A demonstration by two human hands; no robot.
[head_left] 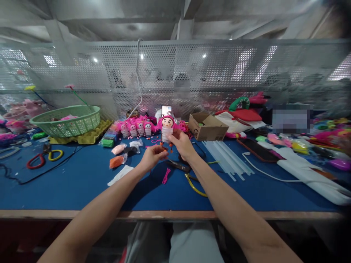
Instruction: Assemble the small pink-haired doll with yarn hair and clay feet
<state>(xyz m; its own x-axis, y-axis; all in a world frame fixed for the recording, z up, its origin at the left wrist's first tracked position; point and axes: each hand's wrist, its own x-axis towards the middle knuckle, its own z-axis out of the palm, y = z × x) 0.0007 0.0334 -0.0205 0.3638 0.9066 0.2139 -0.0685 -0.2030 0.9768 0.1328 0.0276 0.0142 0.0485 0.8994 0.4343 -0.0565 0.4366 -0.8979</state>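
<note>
A small pink-haired doll (167, 128) with a painted face and a pale, ringed body is held upright over the middle of the table. My right hand (183, 144) is closed around its body from the right. Below and to the left, my left hand (154, 156) is pinched at the doll's dangling leg, by an orange foot. A bundle of pink cord (166, 175) lies on the table under my hands. Pliers with yellow handles (196, 187) rest beside my right wrist. Several similar dolls (136, 128) stand in a row behind my left hand.
An open cardboard box (210, 128) and pale glue sticks (229, 159) lie to the right, with a phone (257, 149) and a white cable beyond. On the left are a green basket (71, 122), red-and-yellow-handled cutters (45, 157) and clay packets (117, 160). A perforated metal screen (164, 76) stands behind.
</note>
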